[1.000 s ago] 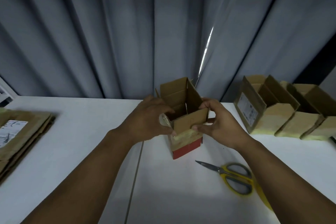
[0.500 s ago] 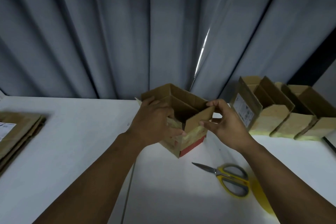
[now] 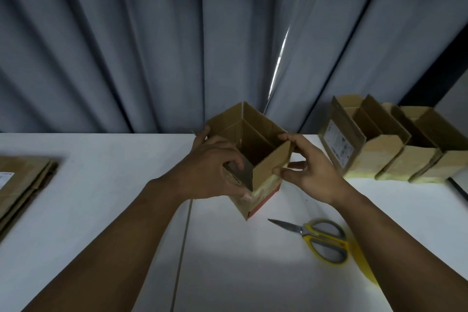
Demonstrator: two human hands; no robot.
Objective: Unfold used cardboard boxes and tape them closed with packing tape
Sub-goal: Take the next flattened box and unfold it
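Grey pleated curtains point(image 3: 152, 45) hang behind a white table point(image 3: 101, 210), and the head camera looks down on both.

The small cardboard box point(image 3: 266, 167) stands near the middle of the table with its mouth up. It is squared into an open tube and its top flaps are upright. Old yellowish tape and a red band show low on its near faces.

The left hand point(image 3: 212, 172) grips the box's near-left side. Its fingers curl over the flap edge into the mouth, and the thumb lies low on the outer wall. The right hand point(image 3: 309, 172) pinches the right flap, with fingertips on its top edge and the thumb against its outer face.

Yellow-handled scissors point(image 3: 319, 235) lie just in front of the box to its right, blades closed. Further right of the box is a row of opened boxes point(image 3: 379, 159), and well to its left lies a stack of flattened cardboard point(image 3: 22, 180). A yellow strip point(image 3: 362, 261) shows in front of the box beside the right forearm, but I cannot tell what it is.

The unfolding of this box looks done, and the flaps are being handled for closing. The next move probably means folding the 2 smaller flaps in first and then the other 2. 1 hand would have to hold them flat while the other fetches tape. No tape roll is in sight.
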